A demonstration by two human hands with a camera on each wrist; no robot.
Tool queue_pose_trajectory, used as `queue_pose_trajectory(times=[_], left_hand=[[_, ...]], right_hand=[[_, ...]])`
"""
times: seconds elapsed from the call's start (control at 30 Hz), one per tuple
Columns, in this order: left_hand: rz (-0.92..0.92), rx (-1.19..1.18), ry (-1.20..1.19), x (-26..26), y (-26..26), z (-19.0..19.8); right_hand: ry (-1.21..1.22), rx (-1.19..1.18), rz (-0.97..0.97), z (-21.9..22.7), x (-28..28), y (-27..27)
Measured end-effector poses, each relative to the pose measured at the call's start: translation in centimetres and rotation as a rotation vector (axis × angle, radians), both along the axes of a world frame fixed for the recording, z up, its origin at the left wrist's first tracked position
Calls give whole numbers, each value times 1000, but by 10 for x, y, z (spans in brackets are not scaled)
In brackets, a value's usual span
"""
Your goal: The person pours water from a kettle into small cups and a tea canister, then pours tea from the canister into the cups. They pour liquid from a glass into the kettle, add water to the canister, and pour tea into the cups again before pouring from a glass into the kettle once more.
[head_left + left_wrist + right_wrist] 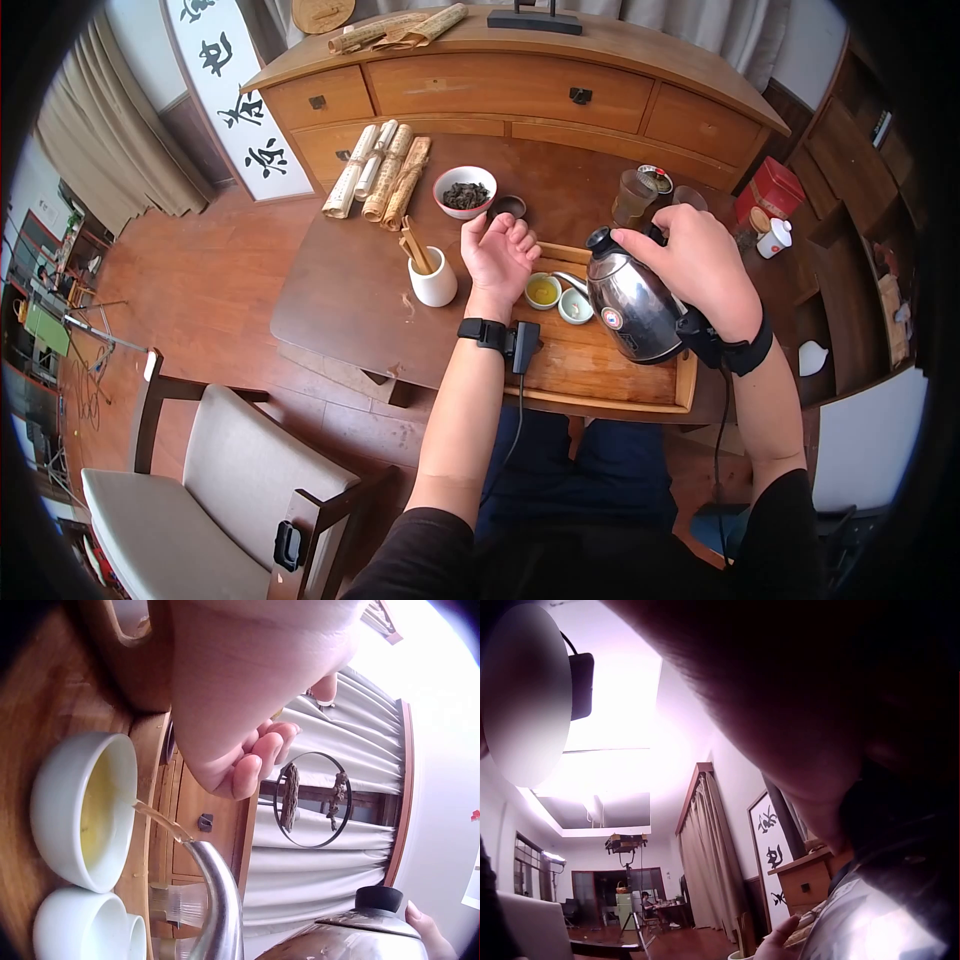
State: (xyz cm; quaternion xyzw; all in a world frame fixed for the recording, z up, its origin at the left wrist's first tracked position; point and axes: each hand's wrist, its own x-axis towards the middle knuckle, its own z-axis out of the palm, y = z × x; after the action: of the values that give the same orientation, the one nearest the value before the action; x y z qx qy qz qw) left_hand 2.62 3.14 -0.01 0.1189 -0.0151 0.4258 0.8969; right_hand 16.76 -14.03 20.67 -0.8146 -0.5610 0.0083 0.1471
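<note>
My right hand (702,268) grips the handle of a shiny steel kettle (640,312) with a black lid knob, thumb toward the lid. The kettle tilts left. From its spout (217,900) a thin stream of liquid runs into a pale cup (56,814) holding yellow liquid. Right beside it stands a second pale cup (575,307). My left hand (498,255) is raised palm up beyond the cups, fingers loosely curled, holding nothing. Both cups rest on a wooden tray (560,378). In the right wrist view the kettle shows only partly, with my forearm dark above it.
Left of the tray stands a white jar (434,282) with wooden tea tools. Behind are a bowl of dark leaves (466,203), a small dark dish (509,207) and rolled scrolls (362,172). A glass pitcher (633,197), red box (770,188) and white canister (774,240) stand right.
</note>
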Motion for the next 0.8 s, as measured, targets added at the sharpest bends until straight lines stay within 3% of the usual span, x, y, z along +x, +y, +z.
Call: queue_pose_trajectory(times=[0.47,0.8], left_hand=[[-23,19,-12,-1,1,-1],[-22,35,8,-1,1,-2]], right_hand=[[248,133,16,-21,48,-20],[271,57,4,-16,50,-42]])
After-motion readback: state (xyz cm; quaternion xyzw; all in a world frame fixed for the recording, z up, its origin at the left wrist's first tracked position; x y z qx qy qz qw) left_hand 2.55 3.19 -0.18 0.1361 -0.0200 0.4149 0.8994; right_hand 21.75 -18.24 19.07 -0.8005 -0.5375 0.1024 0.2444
